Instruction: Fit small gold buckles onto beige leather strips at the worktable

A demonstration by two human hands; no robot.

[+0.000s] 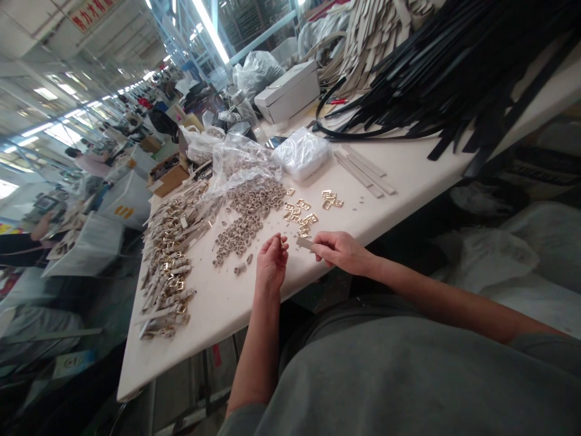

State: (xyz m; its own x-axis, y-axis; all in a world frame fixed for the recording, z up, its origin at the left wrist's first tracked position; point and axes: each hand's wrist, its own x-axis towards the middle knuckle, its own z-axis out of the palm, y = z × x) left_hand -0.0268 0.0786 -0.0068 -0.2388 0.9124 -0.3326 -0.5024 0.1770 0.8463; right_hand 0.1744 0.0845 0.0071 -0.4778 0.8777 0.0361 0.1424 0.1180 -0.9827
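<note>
Over the near edge of the table, my left hand (pixel 272 261) pinches a small gold metal piece (pixel 283 244), mostly hidden by the fingers. My right hand (pixel 339 249) is closed on the end of a short beige strap (pixel 305 243), which points toward my left hand without clearly touching it. Just beyond the hands lie several loose gold buckles (pixel 297 212), with a smaller group of buckles (pixel 331 198) to their right. A heap of small beige strap loops (pixel 240 233) spreads left of the buckles.
Beige straps with gold buckles (pixel 167 266) pile along the table's left end. Behind the loops sit a clear plastic bag (pixel 245 160) and a white wrapped bundle (pixel 302 152). Flat beige strips (pixel 363 172), a white box (pixel 289 91) and black straps (pixel 436 72) lie farther back.
</note>
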